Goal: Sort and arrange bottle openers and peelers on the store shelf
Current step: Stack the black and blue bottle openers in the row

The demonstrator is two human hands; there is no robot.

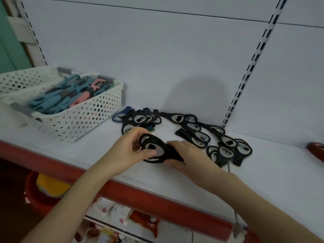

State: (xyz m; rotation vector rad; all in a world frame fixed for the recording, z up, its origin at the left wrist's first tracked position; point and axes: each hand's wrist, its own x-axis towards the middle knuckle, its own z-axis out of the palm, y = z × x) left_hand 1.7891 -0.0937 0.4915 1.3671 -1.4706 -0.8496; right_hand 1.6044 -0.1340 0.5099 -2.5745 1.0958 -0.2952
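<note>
**Head view.** The reference landmark is the white perforated basket [91,116], which stands on the white shelf [157,179].

1. The basket contains a heap of peelers [66,97]. Most are teal and a few are pink. They lie roughly lengthwise along the basket.
2. Just right of the basket, a first heap of black bottle openers [140,118] lies on the shelf. One blue opener [121,115] lies on the side of this heap nearest the basket.
3. Farther right of the basket, beyond the first heap, a second spread of black openers [226,146] lies loose and overlapping. It lies at the foot of the slotted upright [254,62].
4. Right of the basket and nearer the camera, both hands hold a stack of black openers [157,149] over the shelf.
   - The left hand [133,148] has its thumb and fingers curled around the ring end of the stack.
   - The right hand [189,155] is wrapped around the handle end, with the fingers above and the thumb below.
   - Whether the stack touches the shelf cannot be determined.
5. Below the basket, a red edge strip [140,195] runs along the front of the shelf.
6. Lower still, under the basket, there is a red bucket [35,193] holding a yellow item [50,185].
7. Far right of the basket, a red object [316,149] is cut off by the frame edge.
</note>
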